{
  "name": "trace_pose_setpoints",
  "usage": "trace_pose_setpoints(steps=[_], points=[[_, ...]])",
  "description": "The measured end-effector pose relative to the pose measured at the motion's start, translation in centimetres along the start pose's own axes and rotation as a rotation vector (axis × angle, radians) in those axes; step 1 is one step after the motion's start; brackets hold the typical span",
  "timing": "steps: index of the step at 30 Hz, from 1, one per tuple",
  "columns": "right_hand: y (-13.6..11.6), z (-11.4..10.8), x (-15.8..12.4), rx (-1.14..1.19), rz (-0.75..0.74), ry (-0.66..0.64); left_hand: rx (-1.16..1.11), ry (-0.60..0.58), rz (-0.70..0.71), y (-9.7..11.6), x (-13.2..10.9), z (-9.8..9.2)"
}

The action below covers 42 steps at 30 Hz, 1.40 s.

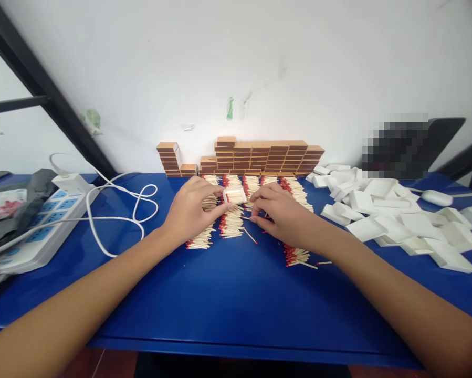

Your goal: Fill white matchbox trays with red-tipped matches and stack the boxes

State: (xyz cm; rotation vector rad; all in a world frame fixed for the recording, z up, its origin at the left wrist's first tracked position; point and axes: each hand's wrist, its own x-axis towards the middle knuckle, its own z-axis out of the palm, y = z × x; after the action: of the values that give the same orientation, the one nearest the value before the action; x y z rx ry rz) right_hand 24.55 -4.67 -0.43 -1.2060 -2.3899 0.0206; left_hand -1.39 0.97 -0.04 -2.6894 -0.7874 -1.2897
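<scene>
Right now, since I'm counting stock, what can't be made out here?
All in the head view:
- Rightmost match row, middle: hidden by the right hand.
- Match count in the white matchbox tray: too small.
- Whether the right hand grips a match: too small.
- Dark panel: pixelated.
- Dark plastic bag: cut off by the left edge.

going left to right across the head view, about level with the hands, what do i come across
Power strip, left hand, small white tray, right hand, heap of white trays.
</scene>
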Motion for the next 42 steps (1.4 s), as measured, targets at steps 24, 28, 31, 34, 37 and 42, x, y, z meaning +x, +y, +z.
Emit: trace_pose_setpoints(steps=[24,28,31,34,37,42], points=[[-1.1,0.0,-0.1,-0.064,0.004,0.043,0.026,0.012,0.019,0.1,0.0,0.1],[-1.3,-0.2,-0.2,-0.044,0.018,0.0,0.026,0.012,0.014,0.2,0.0,0.1],[-1.4,-0.3,0.0,-0.063,0.056,-0.049,0.015,0.006,0.016,0.2,0.0,0.2],[-1.6,-0.5,0.1,-0.087,0.076,-0.095,0.01,-0.002,0.017,0.2,0.0,0.2],[-1.5,-0.6,0.1,-0.104,0.058,-0.111,0.01,-0.005,0.014,0.1,0.0,0.2],[-0.6,-0.7,0.1,-0.118,0.048,-0.08,0.007,-0.01,0.009,0.0,0.0,0.1]])
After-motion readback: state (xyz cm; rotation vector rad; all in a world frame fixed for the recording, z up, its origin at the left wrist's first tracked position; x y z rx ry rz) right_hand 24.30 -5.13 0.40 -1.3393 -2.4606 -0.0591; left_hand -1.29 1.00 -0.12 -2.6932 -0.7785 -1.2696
